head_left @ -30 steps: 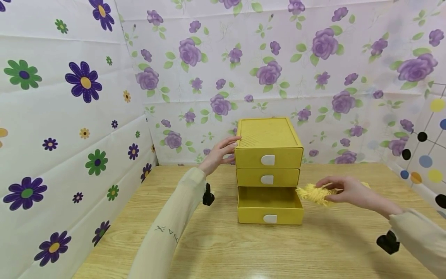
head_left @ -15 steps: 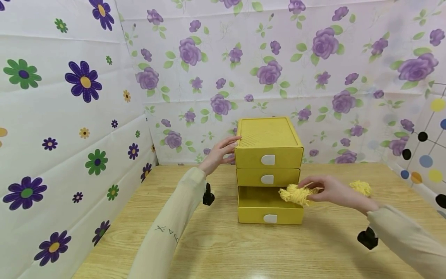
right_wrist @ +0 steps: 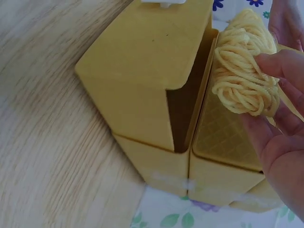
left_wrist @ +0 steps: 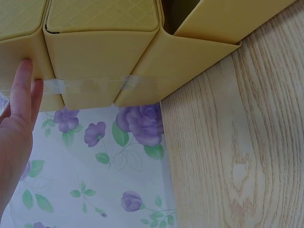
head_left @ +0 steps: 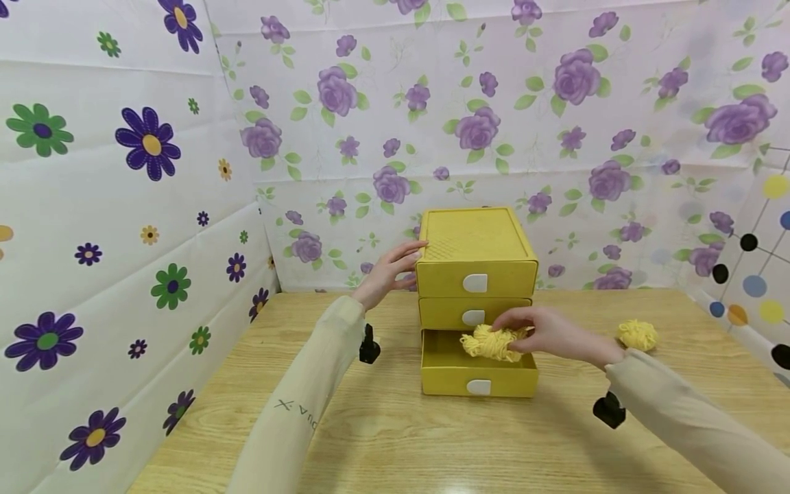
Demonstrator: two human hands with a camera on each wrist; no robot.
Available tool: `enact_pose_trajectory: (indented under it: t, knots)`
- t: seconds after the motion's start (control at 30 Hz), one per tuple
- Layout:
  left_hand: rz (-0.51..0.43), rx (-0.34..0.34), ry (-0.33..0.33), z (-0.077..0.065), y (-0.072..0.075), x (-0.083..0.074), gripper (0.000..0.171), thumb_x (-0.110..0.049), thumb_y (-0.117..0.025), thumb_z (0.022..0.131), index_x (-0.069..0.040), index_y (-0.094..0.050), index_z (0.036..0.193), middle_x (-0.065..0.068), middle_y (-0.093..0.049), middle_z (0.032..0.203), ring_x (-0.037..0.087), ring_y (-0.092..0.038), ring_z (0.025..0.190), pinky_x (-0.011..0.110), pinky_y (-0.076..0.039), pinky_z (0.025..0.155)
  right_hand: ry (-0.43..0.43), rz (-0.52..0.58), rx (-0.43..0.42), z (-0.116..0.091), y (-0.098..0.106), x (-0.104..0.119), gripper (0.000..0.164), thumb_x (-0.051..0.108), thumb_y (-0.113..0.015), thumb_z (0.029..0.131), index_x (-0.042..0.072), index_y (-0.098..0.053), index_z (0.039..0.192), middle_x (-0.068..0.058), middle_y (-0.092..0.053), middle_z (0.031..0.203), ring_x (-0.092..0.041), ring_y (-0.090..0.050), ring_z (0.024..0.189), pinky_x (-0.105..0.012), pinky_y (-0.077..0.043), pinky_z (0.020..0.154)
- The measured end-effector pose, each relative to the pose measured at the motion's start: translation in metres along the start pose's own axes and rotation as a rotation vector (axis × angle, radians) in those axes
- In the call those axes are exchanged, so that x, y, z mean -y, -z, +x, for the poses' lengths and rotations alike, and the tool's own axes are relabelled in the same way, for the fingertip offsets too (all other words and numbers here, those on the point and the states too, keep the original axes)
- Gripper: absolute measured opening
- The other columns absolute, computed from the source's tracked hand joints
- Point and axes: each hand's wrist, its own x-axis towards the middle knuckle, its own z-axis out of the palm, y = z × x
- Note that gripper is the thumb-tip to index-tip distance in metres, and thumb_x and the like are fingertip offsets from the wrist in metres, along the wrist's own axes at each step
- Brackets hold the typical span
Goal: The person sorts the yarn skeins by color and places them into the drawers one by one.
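A yellow three-drawer storage box [head_left: 475, 237] stands on the table, its bottom drawer [head_left: 444, 381] pulled out and the upper two closed. My right hand [head_left: 546, 335] pinches a bundle of yellow yarn [head_left: 487, 343] over that open drawer. In the right wrist view the yarn bundle [right_wrist: 244, 66] sits between thumb and fingers, beside the open drawer [right_wrist: 137, 52]. My left hand [head_left: 385, 274] rests against the box's upper left side, fingers extended. The left wrist view has the left hand's fingertips [left_wrist: 24, 71] touching the side of the box [left_wrist: 99, 57].
A second bundle of yellow yarn [head_left: 638, 335] lies on the wooden table [head_left: 395, 439] to the right of the box. Flower-patterned sheets [head_left: 345, 158] hang behind and at the left, with a dotted sheet [head_left: 759, 274] at the right.
My right hand has carried the yarn bundle leftward, from beside the box to over the open drawer. The second bundle has come into plain view. The left hand has stayed put.
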Motion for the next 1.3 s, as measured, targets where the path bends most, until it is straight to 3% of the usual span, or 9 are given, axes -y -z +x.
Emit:
enact_pose_trajectory:
  t: [0.2, 0.43, 0.53, 0.77, 1.0, 1.23, 1.3]
  knots:
    - [-0.006, 0.001, 0.005, 0.0, 0.0, 0.0, 0.04, -0.032, -0.048, 0.095, -0.022, -0.047, 0.134, -0.001, -0.035, 0.136, 0.026, -0.038, 0.116, 0.039, -0.042, 0.086, 0.017, -0.03, -0.005, 0.017, -0.009, 0.007, 0.027, 0.007, -0.068, 0.081, 0.017, -0.065, 0.106, 0.001, -0.059, 0.11, -0.019, -0.054, 0.098, -0.031, -0.048, 0.071]
    - [-0.008, 0.047, 0.026, -0.012, -0.005, -0.021, 0.044, -0.024, -0.044, 0.098, -0.011, -0.038, 0.139, 0.007, -0.03, 0.14, 0.029, -0.035, 0.118, 0.043, -0.038, 0.09, 0.079, -0.039, -0.003, 0.036, -0.026, 0.008, 0.026, 0.002, -0.069, 0.078, 0.01, -0.067, 0.103, -0.009, -0.058, 0.112, -0.023, -0.055, 0.099, -0.034, -0.047, 0.074]
    - [-0.002, 0.051, 0.031, -0.013, -0.006, -0.023, 0.044, -0.024, -0.043, 0.098, -0.012, -0.038, 0.139, 0.007, -0.03, 0.14, 0.028, -0.035, 0.118, 0.042, -0.038, 0.09, 0.103, -0.041, 0.005, 0.043, -0.032, 0.006, 0.027, 0.0, -0.07, 0.077, 0.009, -0.067, 0.103, -0.006, -0.059, 0.108, -0.022, -0.056, 0.096, -0.035, -0.047, 0.076]
    - [-0.018, 0.045, 0.017, -0.009, -0.004, -0.017, 0.042, -0.024, -0.043, 0.098, -0.013, -0.04, 0.138, 0.006, -0.03, 0.14, 0.029, -0.035, 0.118, 0.041, -0.039, 0.089, 0.123, -0.071, 0.007, 0.047, -0.037, 0.007, 0.027, 0.0, -0.07, 0.076, 0.011, -0.067, 0.101, -0.001, -0.061, 0.103, -0.018, -0.057, 0.093, -0.035, -0.046, 0.078]
    - [-0.015, -0.012, 0.012, 0.001, -0.001, 0.001, 0.038, -0.029, -0.048, 0.096, -0.022, -0.048, 0.133, 0.0, -0.037, 0.135, 0.026, -0.041, 0.113, 0.039, -0.043, 0.085, 0.102, -0.067, -0.013, 0.049, -0.039, 0.008, 0.028, 0.004, -0.072, 0.077, 0.01, -0.066, 0.103, 0.0, -0.062, 0.102, -0.018, -0.057, 0.092, -0.033, -0.046, 0.077]
    - [-0.015, -0.027, 0.008, 0.002, 0.0, 0.004, 0.036, -0.03, -0.048, 0.095, -0.023, -0.05, 0.131, -0.002, -0.039, 0.133, 0.025, -0.043, 0.111, 0.038, -0.044, 0.084, 0.075, 0.098, -0.008, 0.048, -0.04, 0.006, 0.034, 0.002, -0.071, 0.077, 0.001, -0.062, 0.11, -0.009, -0.06, 0.106, -0.025, -0.056, 0.099, -0.037, -0.046, 0.08]
    - [-0.015, -0.028, 0.008, 0.002, -0.001, 0.003, 0.036, -0.03, -0.048, 0.095, -0.023, -0.05, 0.131, -0.002, -0.04, 0.132, 0.025, -0.043, 0.111, 0.038, -0.043, 0.084, 0.084, 0.1, -0.022, 0.047, -0.04, 0.006, 0.033, 0.002, -0.071, 0.077, 0.002, -0.063, 0.109, -0.008, -0.06, 0.106, -0.026, -0.057, 0.098, -0.037, -0.046, 0.08]
